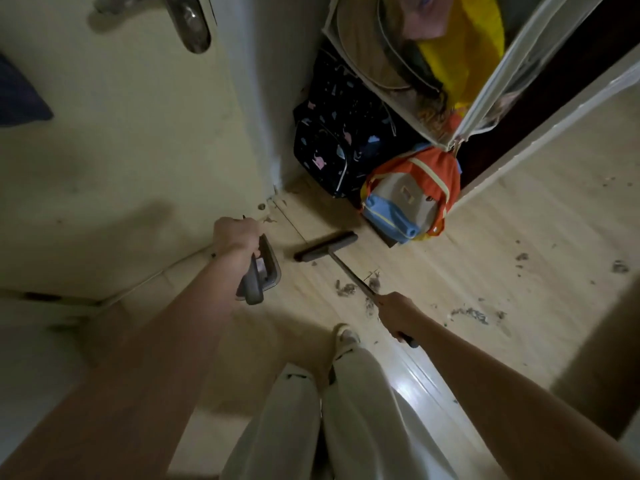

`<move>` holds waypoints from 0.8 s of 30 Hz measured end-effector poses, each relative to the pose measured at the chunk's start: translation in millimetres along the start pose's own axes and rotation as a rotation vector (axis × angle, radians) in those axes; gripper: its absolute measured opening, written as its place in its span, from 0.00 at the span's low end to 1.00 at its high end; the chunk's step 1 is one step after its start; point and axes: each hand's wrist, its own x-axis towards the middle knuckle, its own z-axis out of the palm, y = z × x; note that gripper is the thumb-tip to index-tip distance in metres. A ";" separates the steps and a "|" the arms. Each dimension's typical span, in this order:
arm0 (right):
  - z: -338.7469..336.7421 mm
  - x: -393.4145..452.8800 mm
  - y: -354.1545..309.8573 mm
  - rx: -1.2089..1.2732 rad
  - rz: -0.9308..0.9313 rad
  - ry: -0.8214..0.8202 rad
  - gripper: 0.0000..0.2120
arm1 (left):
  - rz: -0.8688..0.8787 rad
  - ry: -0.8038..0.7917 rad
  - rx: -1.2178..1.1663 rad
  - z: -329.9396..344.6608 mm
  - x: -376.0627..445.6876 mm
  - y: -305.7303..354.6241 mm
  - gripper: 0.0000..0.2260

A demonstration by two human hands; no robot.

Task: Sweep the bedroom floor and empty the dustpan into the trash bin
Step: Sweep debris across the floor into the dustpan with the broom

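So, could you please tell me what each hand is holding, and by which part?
The left hand grips the grey plastic dustpan by its handle; the right hand grips the dark long-handled broom near its handle's end.

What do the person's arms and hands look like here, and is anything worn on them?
Both forearms are bare in view: no sleeves show, and neither the left hand nor the right hand wears a glove. I see no watch, ring or bracelet.
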 end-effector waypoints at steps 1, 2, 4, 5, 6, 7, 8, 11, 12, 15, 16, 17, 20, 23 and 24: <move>5.2 3.3 -12.2 -0.069 -0.041 -0.016 0.20 | -0.014 -0.007 -0.004 -4.1 1.4 -1.8 0.10; 15.9 7.4 -21.3 -0.177 -0.064 -0.051 0.21 | -0.014 0.011 0.004 -9.1 5.8 -8.8 0.09; 39.1 27.3 -29.3 -0.327 -0.093 -0.049 0.23 | -0.044 0.017 -0.006 -16.6 12.6 -17.5 0.11; 48.2 35.5 -29.8 -0.341 -0.076 -0.047 0.23 | -0.054 0.012 -0.007 -20.5 12.8 -18.7 0.11; 56.4 35.7 -29.1 -0.366 -0.064 -0.042 0.23 | -0.055 0.015 0.002 -22.3 15.3 -19.7 0.10; 61.3 33.4 -27.6 -0.360 -0.053 -0.027 0.23 | -0.061 0.008 0.002 -23.5 16.7 -21.0 0.09; 64.1 29.3 -24.3 -0.336 -0.022 -0.008 0.23 | -0.058 -0.003 0.009 -22.9 18.5 -21.4 0.08; 63.6 19.3 7.7 -0.368 -0.009 -0.008 0.23 | -0.055 -0.045 0.007 -22.4 12.8 -25.0 0.07; 59.2 13.4 20.1 -0.392 0.020 -0.016 0.22 | -0.050 -0.053 0.003 -18.9 9.4 -26.8 0.07; 47.1 4.6 58.7 -0.441 0.101 0.000 0.20 | -0.035 -0.096 0.023 -5.2 -9.7 -31.7 0.09; 39.5 -3.5 71.8 -0.472 0.102 0.012 0.20 | -0.022 -0.110 0.032 1.8 -19.3 -32.3 0.08; 33.4 -6.1 84.1 -0.515 0.102 0.020 0.19 | -0.008 -0.118 0.038 7.2 -26.4 -32.0 0.08; 8.6 -16.6 113.2 -0.528 0.089 0.037 0.17 | 0.030 -0.118 0.048 21.0 -52.2 -29.9 0.07; -9.7 -25.9 131.1 -0.575 0.029 0.065 0.14 | 0.065 -0.097 0.044 29.3 -70.7 -26.2 0.12; -14.0 -29.1 136.1 -0.580 0.012 0.082 0.14 | 0.068 -0.092 0.045 31.1 -75.6 -24.2 0.11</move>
